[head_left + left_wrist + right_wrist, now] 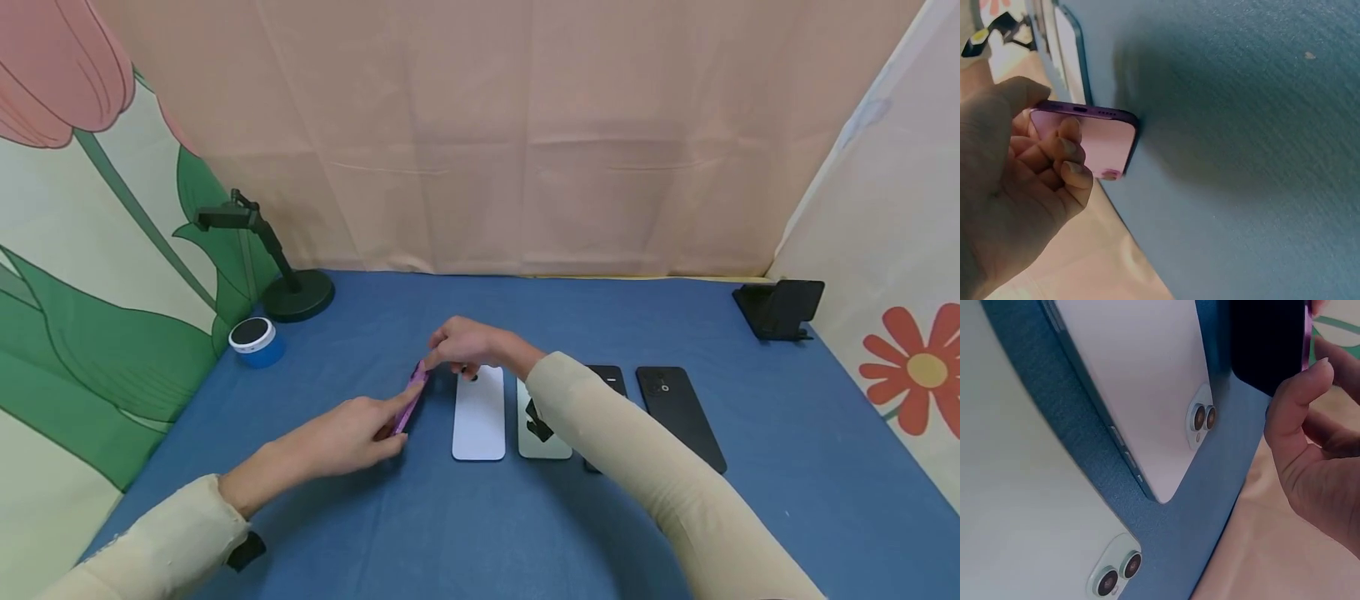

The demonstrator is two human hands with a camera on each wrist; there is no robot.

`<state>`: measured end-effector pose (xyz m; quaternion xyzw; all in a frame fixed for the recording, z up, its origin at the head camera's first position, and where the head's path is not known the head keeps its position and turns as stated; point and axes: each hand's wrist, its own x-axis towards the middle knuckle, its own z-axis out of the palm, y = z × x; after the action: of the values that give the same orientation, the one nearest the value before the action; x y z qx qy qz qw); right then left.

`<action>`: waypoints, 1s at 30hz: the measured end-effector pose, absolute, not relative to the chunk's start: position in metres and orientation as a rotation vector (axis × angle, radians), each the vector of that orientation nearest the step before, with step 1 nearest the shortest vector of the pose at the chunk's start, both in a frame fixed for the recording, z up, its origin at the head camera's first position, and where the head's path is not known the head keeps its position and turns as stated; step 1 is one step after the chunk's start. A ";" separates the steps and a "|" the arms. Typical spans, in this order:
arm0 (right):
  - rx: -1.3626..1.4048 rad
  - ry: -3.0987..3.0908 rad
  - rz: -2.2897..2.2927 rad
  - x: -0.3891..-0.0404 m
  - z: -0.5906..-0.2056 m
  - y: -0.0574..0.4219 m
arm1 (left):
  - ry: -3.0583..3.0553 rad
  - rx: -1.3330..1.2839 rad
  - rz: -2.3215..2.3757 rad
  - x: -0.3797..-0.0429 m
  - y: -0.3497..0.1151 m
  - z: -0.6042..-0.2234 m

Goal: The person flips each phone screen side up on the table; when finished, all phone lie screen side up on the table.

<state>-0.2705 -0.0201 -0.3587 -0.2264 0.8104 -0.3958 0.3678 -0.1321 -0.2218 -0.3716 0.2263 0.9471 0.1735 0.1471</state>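
A purple phone (pixel 408 407) stands tilted on its long edge left of the row of phones. My left hand (pixel 352 433) pinches its near end, and my right hand (pixel 468 343) holds the far end. In the left wrist view the phone's pink-purple back (pixel 1110 140) faces the camera, fingertips against it. The right wrist view shows its dark screen (pixel 1263 337) by the right thumb. Beside it a pale lavender phone (pixel 478 421) lies back up. The right sleeve partly covers a pale green phone (pixel 543 448) and a black phone (pixel 609 379).
Another black phone (pixel 682 417) lies at the right end of the row. A dark desk lamp (pixel 296 292) and a blue jar (pixel 262 354) with a black-topped lid stand at the back left. A black folding stand (pixel 782 310) is at the back right.
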 end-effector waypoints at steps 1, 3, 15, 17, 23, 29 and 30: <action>-0.575 2.088 -1.024 -0.270 -0.359 -0.019 | 2.733 0.627 0.501 -0.132 -0.222 -0.371; -0.555 2.097 -1.052 -0.271 -0.360 -0.017 | 2.751 0.561 0.517 -0.131 -0.221 -0.370; -0.494 2.128 -1.087 -0.267 -0.362 0.002 | 2.877 0.386 0.647 -0.127 -0.226 -0.371; -0.492 2.125 -1.099 -0.267 -0.363 0.003 | 2.906 0.412 0.665 -0.128 -0.229 -0.371; -0.508 2.118 -1.124 -0.266 -0.365 0.005 | 2.907 0.351 0.779 -0.135 -0.237 -0.366; -0.526 2.108 -1.119 -0.263 -0.369 0.006 | 2.740 0.140 1.070 -0.140 -0.244 -0.361; -0.526 2.105 -1.121 -0.262 -0.370 0.006 | 2.678 0.101 1.145 -0.140 -0.245 -0.360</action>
<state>-0.2619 0.0059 -0.3700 -0.2024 0.8097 -0.4312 0.3428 -0.1399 -0.2453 -0.3600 0.0345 0.9130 0.3904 0.1131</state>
